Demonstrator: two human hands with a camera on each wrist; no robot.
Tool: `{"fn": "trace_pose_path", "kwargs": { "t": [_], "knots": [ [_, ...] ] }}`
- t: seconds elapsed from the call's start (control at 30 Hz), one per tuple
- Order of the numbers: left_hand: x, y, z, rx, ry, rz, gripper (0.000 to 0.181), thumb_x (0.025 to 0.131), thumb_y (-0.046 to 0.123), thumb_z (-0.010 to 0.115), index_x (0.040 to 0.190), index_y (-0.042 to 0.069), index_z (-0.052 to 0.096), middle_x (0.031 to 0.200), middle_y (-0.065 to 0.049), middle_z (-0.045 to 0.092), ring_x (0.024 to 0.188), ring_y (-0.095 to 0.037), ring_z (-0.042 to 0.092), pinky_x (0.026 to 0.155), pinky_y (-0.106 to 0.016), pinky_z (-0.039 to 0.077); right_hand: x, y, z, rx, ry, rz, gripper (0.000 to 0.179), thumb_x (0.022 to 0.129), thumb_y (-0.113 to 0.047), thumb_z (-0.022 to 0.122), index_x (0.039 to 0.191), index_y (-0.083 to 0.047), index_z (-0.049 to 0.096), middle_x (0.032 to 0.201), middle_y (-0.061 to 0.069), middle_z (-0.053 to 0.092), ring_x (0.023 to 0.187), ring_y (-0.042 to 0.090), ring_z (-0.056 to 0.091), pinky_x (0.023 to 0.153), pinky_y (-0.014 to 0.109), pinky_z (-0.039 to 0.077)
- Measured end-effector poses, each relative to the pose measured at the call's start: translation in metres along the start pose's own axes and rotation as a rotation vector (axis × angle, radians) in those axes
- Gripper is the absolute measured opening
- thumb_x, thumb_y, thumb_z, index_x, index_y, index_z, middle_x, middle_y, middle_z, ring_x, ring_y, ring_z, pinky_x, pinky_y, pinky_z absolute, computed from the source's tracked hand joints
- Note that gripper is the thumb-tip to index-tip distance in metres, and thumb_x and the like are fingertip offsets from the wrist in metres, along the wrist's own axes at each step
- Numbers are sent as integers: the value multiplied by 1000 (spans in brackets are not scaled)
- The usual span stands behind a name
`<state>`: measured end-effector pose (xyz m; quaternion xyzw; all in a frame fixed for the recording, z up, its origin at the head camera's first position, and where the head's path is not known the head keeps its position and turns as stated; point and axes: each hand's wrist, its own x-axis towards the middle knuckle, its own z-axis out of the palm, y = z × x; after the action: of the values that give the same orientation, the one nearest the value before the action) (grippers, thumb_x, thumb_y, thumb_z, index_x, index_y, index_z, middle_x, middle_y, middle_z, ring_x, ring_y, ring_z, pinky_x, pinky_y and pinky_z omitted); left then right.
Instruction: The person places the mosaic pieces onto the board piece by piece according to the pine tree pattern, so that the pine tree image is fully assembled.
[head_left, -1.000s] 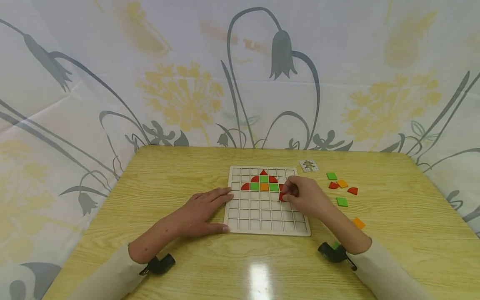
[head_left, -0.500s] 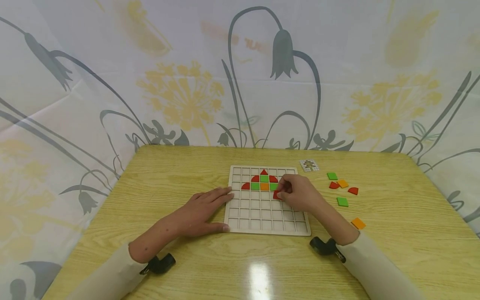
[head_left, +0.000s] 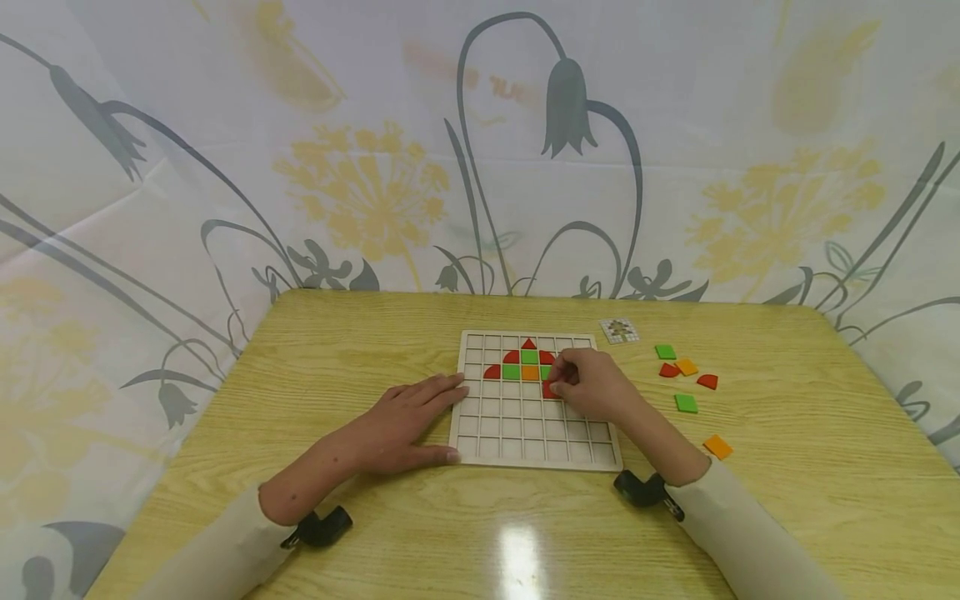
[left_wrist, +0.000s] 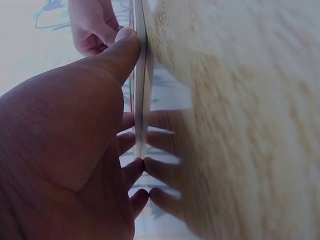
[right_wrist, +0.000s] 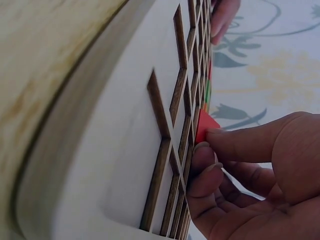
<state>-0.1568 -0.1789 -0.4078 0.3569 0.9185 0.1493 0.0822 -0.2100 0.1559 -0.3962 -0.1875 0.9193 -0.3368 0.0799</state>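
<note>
A pale wooden grid board lies on the table, with several coloured tiles set in its upper rows. A red triangle tops a green square; below it an orange square sits in a row of green and red tiles. My right hand pinches a red tile between thumb and fingers, right at the cells below that row. Part of the tile is hidden by the fingertips. My left hand rests along the board's left edge, fingers extended, thumb at its lower left corner.
To the right of the board lie loose tiles: green squares, orange squares and red quarter-rounds. A small pattern card lies behind the board's right corner. A flower-printed cloth hangs behind the table.
My right hand has moved left over the board with the red tile, from its right side to under the green square. The left hand has stayed in place.
</note>
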Motion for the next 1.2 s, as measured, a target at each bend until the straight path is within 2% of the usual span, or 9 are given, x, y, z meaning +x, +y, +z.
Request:
{"fn": "trace_pose_path", "kwargs": {
  "t": [0.27, 0.73, 0.97, 1.2],
  "knots": [
    [1, 1, 1, 1, -3, -5, 88, 101, 59, 65, 170, 18, 28, 178, -3, 19, 161, -30, 24, 121, -63, 28, -2, 1, 0, 2, -8, 19, 6, 101, -6, 68, 98, -3, 71, 91, 5, 68, 80, 17, 61, 75, 37, 52],
    [0, 1, 0, 4, -5, -7, 89, 101, 60, 65, 170, 18, 27, 178, -3, 18, 162, -30, 24, 121, -64, 28, -10, -2, -8, 16, 16, -7, 6, 101, -5, 68, 101, -5, 73, 94, 5, 71, 83, 17, 64, 77, 36, 54],
    [0, 0, 0, 1, -1, -3, 88, 102, 59, 65, 170, 18, 28, 178, -4, 19, 161, -31, 24, 120, -64, 29, -25, -1, -17, -24, 70, -28, 8, 101, -3, 66, 101, -4, 74, 97, 6, 72, 85, 19, 65, 79, 39, 55],
    [1, 0, 0, 11, -12, -13, 89, 102, 60, 64, 171, 19, 26, 178, -2, 17, 162, -29, 22, 122, -62, 27, -42, 10, -31, -49, 111, -9, 15, 101, -2, 65, 109, -5, 77, 102, 7, 74, 87, 18, 67, 77, 39, 54]
  ]
}}
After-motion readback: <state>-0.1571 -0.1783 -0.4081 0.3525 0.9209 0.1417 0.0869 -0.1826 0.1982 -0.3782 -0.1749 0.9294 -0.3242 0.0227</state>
